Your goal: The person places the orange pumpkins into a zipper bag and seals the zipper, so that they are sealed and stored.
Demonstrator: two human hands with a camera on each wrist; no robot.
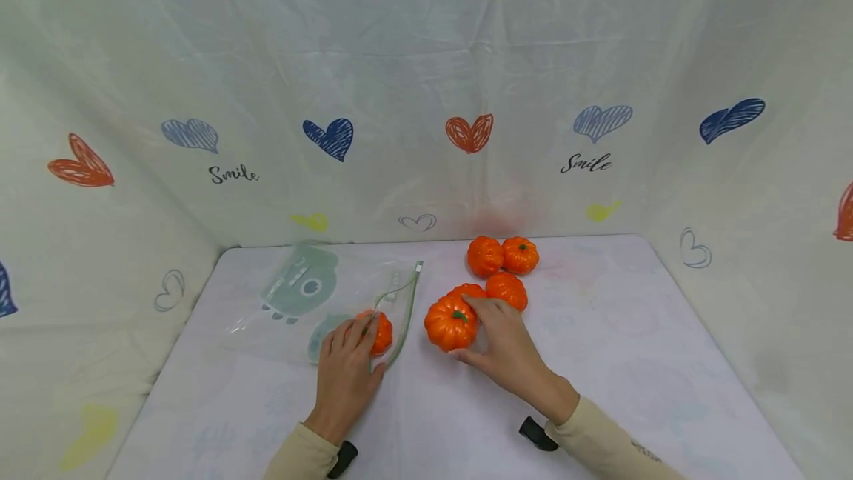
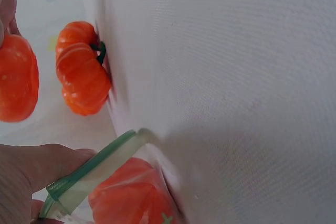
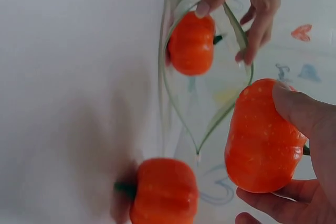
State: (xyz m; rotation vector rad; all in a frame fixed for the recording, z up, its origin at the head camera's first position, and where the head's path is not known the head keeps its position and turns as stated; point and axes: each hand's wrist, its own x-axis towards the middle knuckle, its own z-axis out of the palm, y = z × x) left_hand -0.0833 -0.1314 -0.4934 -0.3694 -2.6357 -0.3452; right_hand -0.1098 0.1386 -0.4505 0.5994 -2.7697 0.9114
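Observation:
My left hand [image 1: 348,369] holds the mouth of a clear zip bag [image 1: 356,272] with a green edge. Its thumb lies along the green rim [image 2: 94,163] in the left wrist view, and the rim spreads into a wide gap in the right wrist view. Inside the bag sits a small orange toy pumpkin [image 3: 192,45] with a green stem. Between thumb and fingers, my right hand [image 1: 509,350] grips another toy pumpkin [image 1: 451,322], to the right of the bag's mouth. The gripped pumpkin [image 3: 265,137] appears large in the right wrist view.
Several more toy pumpkins stand on the white table [image 1: 600,361] beyond my right hand: one close by [image 1: 508,290], one at the back [image 1: 485,256] and one beside that [image 1: 520,255]. A white curtain [image 1: 413,80] printed with hearts surrounds the table.

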